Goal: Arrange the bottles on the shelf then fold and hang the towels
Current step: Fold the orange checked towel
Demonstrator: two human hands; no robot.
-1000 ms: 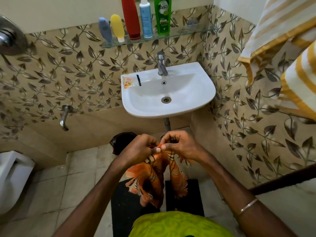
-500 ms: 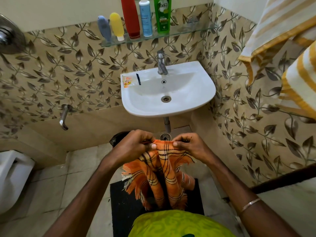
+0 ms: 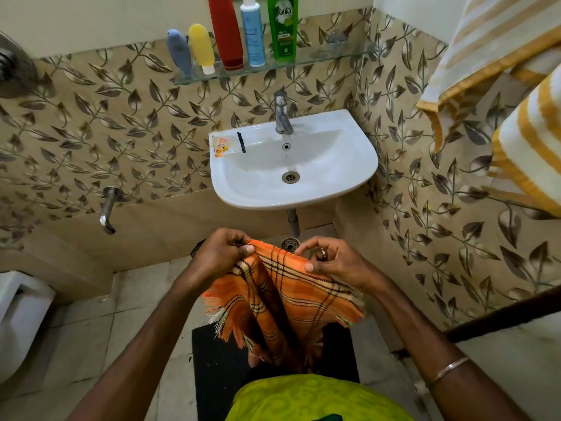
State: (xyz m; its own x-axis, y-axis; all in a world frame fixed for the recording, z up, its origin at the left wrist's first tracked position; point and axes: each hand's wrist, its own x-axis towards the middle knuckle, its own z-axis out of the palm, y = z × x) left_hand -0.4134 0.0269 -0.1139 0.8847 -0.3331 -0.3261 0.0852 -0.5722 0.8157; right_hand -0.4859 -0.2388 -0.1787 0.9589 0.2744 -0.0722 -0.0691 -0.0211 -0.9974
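Item: towel [image 3: 291, 302], orange plaid, fringed, one in hand. You held it in mid-air near your body, below the sink [image 3: 358, 159] and above the mat [image 3: 218, 354]. Your left hand [image 3: 217, 256] pinched the top edge at its left corner, fingers curled on the cloth. Your right hand [image 3: 334, 259] pinched the same edge further right, thumb and forefinger closed on it. The cloth hung bunched and creased between the two grips, one fringed end flaring left.

Step in hand, as judged: squaring the towel for its fold. To do it well, you needed to draw the hands apart until the top edge ran taut, let the creases drop out, then bring corner to corner with the fringes aligned.

Count: bottles [image 3: 252, 31] on the glass shelf [image 3: 321, 60], five (grey, yellow, red, blue-white, green), the first two cap-down, all at its left and middle. Striped towels [image 3: 491, 50] hanging far right, two. Tap [image 3: 282, 117], one. Sachet [image 3: 220, 146] on the sink rim, one.
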